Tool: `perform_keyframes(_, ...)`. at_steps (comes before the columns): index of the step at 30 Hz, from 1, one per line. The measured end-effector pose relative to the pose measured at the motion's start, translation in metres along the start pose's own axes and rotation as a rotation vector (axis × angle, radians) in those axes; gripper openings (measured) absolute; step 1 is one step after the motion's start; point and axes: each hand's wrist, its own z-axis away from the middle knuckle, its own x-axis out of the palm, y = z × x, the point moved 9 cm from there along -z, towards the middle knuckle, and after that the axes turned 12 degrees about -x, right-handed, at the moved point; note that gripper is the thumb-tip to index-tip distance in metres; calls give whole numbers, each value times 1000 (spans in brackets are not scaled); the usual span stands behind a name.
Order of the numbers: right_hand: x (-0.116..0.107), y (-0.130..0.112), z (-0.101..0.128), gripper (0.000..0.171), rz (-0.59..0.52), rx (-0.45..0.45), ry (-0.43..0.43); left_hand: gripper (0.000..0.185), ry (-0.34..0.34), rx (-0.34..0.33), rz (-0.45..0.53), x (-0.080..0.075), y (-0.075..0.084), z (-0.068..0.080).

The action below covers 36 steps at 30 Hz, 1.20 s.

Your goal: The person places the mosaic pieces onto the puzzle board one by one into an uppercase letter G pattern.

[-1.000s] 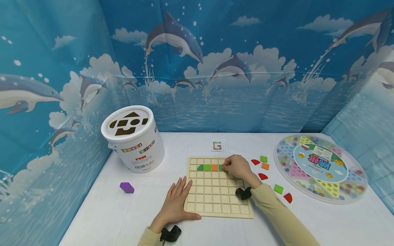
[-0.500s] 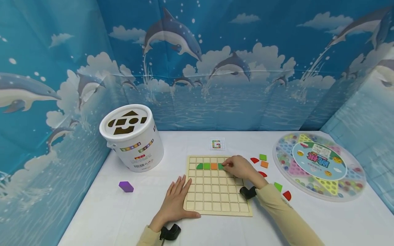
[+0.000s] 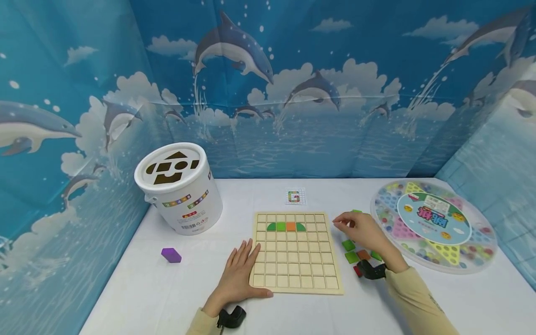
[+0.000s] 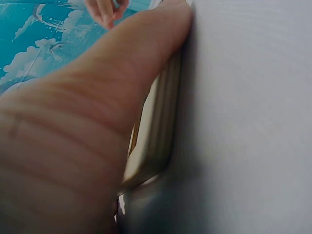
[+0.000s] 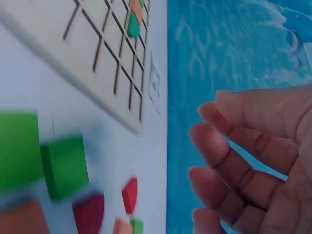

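Observation:
My left hand (image 3: 239,274) lies with spread fingers along the left edge of the wooden grid board (image 3: 293,267), thumb at its front left corner. In the left wrist view the thumb side (image 4: 112,73) covers part of the board's edge. In the board's second row sit a green quarter-round piece (image 3: 271,227), a light green square (image 3: 281,226), an orange square (image 3: 291,226) and another green quarter-round piece (image 3: 300,227). My right hand (image 3: 367,232) hovers right of the board above loose pieces. The right wrist view shows its fingers (image 5: 209,144) loosely bent, holding nothing.
Loose green squares (image 3: 348,245), an orange one (image 3: 363,254) and red pieces (image 5: 129,195) lie right of the board, partly hidden. A pattern card (image 3: 295,196) lies behind it. Also around are a white bucket (image 3: 184,204), a purple block (image 3: 171,255) and a round game box (image 3: 435,228).
My right hand has left the green quarter-round piece, now in the grid's second row, and moved right, off the board and over the loose pieces. The left hand stays put.

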Motion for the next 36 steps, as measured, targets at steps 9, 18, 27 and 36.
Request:
perform_keyframes(9, -13, 23, 34, 8, 36, 153, -75, 118, -8, -4, -6, 2, -1, -1)
perform_keyframes(18, 9, 37, 38, 16, 39, 133, -143, 118, 2, 13, 0, 1, -1, -1)
perform_keyframes(27, 17, 39, 34, 17, 54, 122, -157, 116, -10, -1, 11, 1, -1, 2)
perform_keyframes(36, 16, 33, 27, 17, 42, 114, -148, 117, 1, -4, 2, 0, -1, 0)
